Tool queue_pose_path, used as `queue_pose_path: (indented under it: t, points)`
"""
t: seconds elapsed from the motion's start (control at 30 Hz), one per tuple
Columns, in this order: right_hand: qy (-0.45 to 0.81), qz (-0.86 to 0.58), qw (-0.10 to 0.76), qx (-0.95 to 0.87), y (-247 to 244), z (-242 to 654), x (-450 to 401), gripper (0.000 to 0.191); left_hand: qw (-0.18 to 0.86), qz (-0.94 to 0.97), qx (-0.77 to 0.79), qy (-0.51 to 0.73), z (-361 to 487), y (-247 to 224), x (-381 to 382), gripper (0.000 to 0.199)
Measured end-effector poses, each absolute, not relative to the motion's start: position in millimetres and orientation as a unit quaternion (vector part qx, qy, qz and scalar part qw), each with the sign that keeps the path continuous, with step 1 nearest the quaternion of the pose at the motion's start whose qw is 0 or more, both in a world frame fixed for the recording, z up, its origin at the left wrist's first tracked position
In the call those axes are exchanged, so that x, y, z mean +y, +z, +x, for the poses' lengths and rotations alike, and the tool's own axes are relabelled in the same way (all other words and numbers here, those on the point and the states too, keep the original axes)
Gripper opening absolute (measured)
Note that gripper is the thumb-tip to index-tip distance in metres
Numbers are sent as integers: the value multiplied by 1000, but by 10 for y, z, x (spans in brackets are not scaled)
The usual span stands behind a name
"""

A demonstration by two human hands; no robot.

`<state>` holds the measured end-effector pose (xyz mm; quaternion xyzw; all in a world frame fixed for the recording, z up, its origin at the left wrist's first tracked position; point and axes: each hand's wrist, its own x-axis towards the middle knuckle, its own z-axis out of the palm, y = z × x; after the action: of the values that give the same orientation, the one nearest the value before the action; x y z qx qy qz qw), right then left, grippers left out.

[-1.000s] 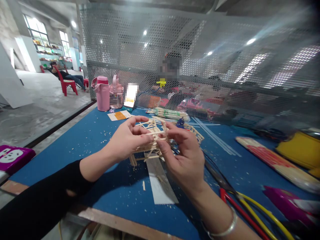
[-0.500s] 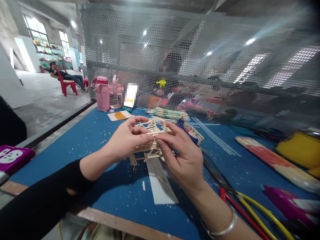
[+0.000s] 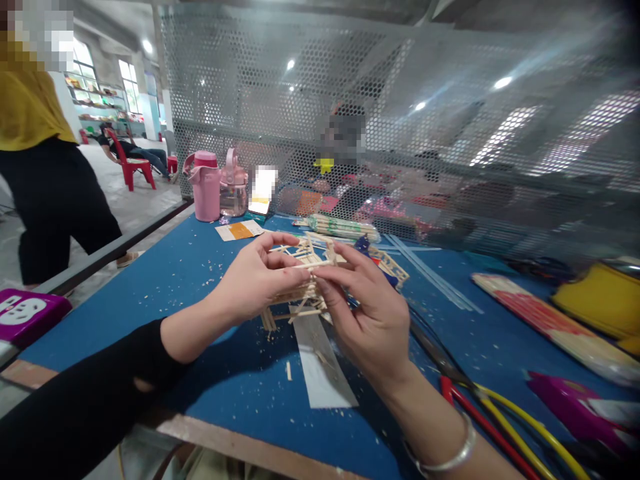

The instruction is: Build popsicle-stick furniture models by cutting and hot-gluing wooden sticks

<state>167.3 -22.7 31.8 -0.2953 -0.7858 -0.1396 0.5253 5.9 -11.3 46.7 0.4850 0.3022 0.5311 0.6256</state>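
While left hand (image 3: pixel 250 277) clamps its fingers on stick frame (image 3: pixel 295 292), right hand (image 3: pixel 369 310) pinches its right side, thumb against forefinger.

The left hand (image 3: pixel 250 279) and the right hand (image 3: pixel 373 307) pinch a thin-stick framework (image 3: pixel 295 293) over a blue tabletop (image 3: pixel 235 400). A white paper strip (image 3: pixel 325 380) lies below. A pink thermos (image 3: pixel 206 193) stands beside a pink-handled bottle (image 3: pixel 233 193), near a perforated metal screen (image 3: pixel 280 40). A person in a yellow top (image 3: pixel 33 110) is at far left.
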Motion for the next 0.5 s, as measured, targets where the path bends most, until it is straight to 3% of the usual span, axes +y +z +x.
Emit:
queue_pose_path:
  t: [0.5]
  points:
    - [-135,-300,530,-781,307,1676,-230,17,626,492,298,526,45,462,-120,39]
